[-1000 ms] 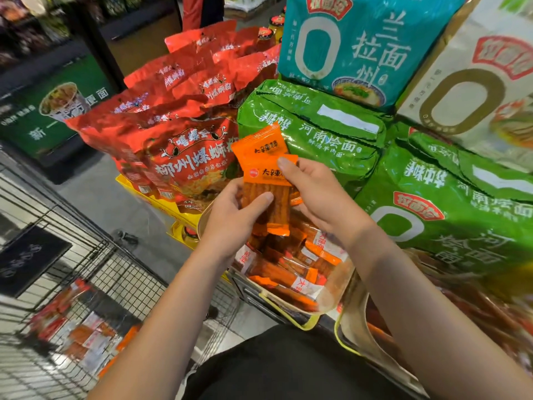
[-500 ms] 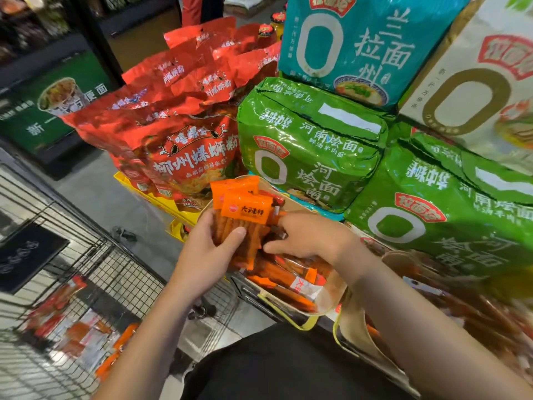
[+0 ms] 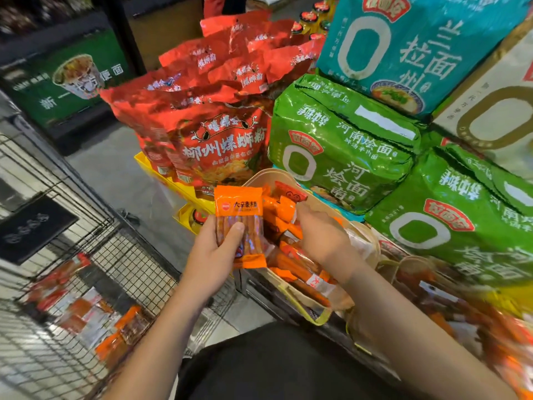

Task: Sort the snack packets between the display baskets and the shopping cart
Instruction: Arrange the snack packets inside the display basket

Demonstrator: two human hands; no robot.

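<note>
Both bare forearms are extended forward from the lower edge of the view and converge toward the centre. The left hand point(image 3: 215, 255) is held palm up, its fingers curled behind an orange snack packet point(image 3: 240, 223) and its thumb pressed flat across the packet's front, so that the packet is kept upright. The right hand point(image 3: 323, 235) is turned back-upward, the wrist slightly bent, and its fingers are reached down and hidden from view; their grip cannot be determined.
</note>
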